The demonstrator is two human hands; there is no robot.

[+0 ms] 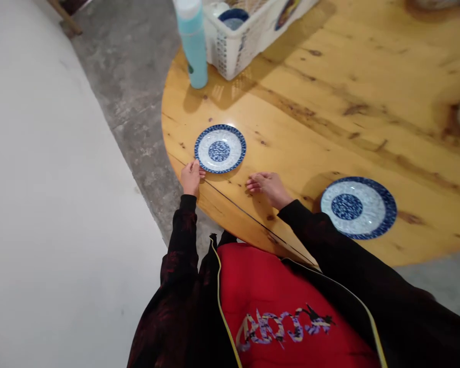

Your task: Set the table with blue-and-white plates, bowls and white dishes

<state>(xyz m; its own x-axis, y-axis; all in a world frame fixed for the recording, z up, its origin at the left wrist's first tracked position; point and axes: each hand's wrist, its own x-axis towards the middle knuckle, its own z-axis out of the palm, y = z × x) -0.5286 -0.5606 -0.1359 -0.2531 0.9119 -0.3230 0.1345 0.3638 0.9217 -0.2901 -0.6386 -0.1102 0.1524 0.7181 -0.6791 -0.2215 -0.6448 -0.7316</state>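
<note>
A round blue-and-white plate (233, 148) lies on the wooden table, with a patterned blue rim and a blue centre. At its lower left edge is my left hand (191, 176), thumb at the rim and fingers bent close under it; the exact contact is partly hidden. My right hand (269, 188) hovers over or rests on the table to the right of that plate, apart from it. Its fingers point left, loosely bent, with nothing visible in them. Beyond my right forearm sits a second blue-and-white plate (371, 204), partly covered by the sleeve.
A light-blue bottle (193, 51) stands near the table's far left edge. Beside it is a white plastic basket (233, 51) holding a blue-rimmed bowl (233, 18). The round wooden table (306, 122) has a seam along its near side. A white wall (53, 204) rises at the left.
</note>
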